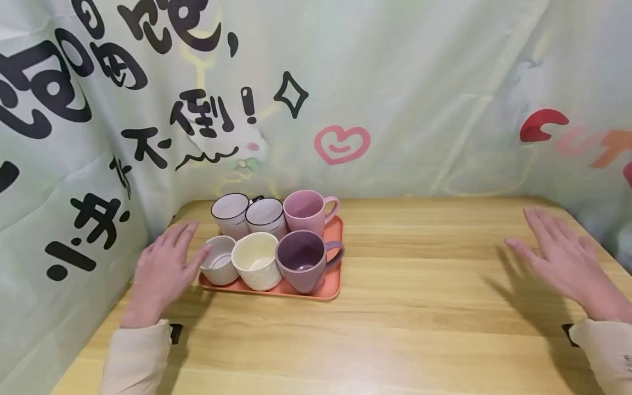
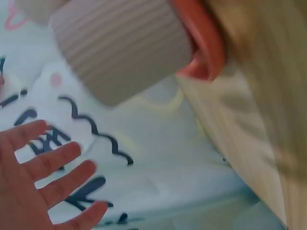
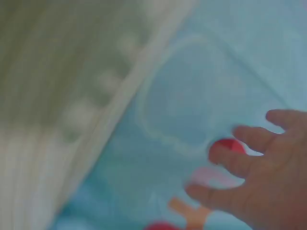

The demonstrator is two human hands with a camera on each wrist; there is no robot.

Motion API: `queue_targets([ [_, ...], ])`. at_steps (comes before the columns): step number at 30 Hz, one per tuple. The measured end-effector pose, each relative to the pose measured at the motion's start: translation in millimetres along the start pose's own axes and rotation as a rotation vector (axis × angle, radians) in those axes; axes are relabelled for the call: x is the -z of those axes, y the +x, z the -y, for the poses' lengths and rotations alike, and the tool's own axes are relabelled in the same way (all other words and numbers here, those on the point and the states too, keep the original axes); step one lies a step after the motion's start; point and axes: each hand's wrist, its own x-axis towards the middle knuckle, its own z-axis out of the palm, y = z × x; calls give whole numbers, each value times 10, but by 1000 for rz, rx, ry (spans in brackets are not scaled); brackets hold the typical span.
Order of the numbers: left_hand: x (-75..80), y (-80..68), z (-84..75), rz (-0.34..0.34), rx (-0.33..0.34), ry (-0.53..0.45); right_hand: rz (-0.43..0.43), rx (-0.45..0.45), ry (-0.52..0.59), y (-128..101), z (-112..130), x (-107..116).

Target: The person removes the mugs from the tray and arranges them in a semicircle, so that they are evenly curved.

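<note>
— Cups, six of them, stand on an orange tray (image 1: 332,292) at the back left of the wooden table (image 1: 419,307), close to the printed cloth (image 1: 395,82) hung behind it; where is the left hand?

— Left hand (image 1: 165,269) hovers flat just beside the tray's left edge, fingers straight and a little spread, thumb out toward the small ribbed white cup (image 1: 219,260) at the front left corner; whether the thumb touches that cup I cannot tell; it grips nothing.

— And the other cups?

— Front row, left to right: the small ribbed white cup, a cream cup (image 1: 257,260), a purple mug (image 1: 302,260) with its handle pointing right; back row: two white cups with dark rims (image 1: 231,213) tipped toward the front, then a pink mug (image 1: 308,211) with its handle to the right; all stand packed close together.

— The right hand?

— Right hand (image 1: 563,258) is well apart from the tray, above the far right of the table, palm down, fingers straight and spread; it holds nothing.

— What do the wrist views add?

— The left wrist view shows the ribbed cup (image 2: 120,48) large and blurred beside the tray's orange rim (image 2: 204,43), with spread fingers (image 2: 48,163) below against the cloth; the right wrist view is blurred, showing only loosely parted fingers (image 3: 240,160) before the cloth.
</note>
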Motion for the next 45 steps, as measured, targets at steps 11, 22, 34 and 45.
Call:
queue_targets([
  [11,42,-24,333,74,130,-303,63,68,463,459,560,-17],
  [22,-173,-69,571,371,221,-660,300,146,710,749,1011,-57],
  [34,-337,-50,637,615,277,-939,447,177,837,940,1385,-153],
  [45,-440,-57,658,689,344,-1048,528,169,883,1081,1627,-325],
])
